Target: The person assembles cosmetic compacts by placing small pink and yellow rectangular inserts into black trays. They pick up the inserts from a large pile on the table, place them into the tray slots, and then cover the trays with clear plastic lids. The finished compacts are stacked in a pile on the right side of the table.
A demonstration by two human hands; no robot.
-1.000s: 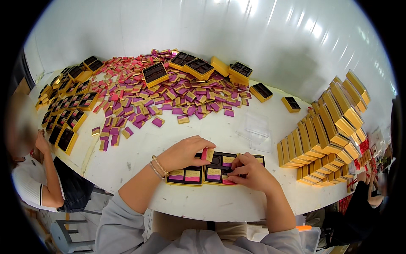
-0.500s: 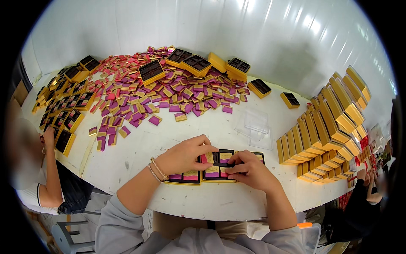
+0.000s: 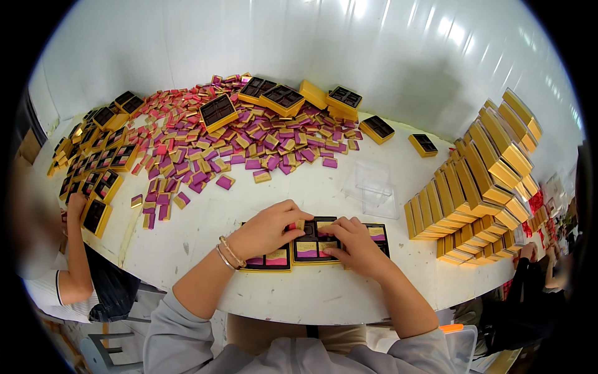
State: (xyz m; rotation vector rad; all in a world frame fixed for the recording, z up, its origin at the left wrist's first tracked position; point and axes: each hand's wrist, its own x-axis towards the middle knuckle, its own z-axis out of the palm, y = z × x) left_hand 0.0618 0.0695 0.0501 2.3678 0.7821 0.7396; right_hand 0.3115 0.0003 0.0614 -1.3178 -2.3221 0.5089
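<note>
A gold box with a dark divided tray (image 3: 309, 261) lies in front of me, with wrapped chocolates in several compartments. My left hand (image 3: 269, 229) is closed, pinching a pink and gold wrapped chocolate (image 3: 300, 224) over the tray's upper left compartment. From the other side my right hand (image 3: 356, 244) reaches over the same tray, finger and thumb apart, fingertips touching the chocolates on its right side. Beside this box, and partly under my left wrist, is a filled box (image 3: 277, 258). Another box (image 3: 377, 234) sits to the right, half covered by my right hand.
Purple, pink and gold chocolates (image 3: 205, 149) are heaped at the back, with boxes with dark trays (image 3: 218, 111) on top. Clear plastic lids (image 3: 372, 187) lie right of centre. Gold boxes (image 3: 445, 193) are stacked at the right. A co-worker's hand (image 3: 76, 206) is among boxes at left.
The view has shifted slightly. My left hand holds the chocolate farther up over the tray's upper left compartment; my right hand has stayed on the tray's right side.
</note>
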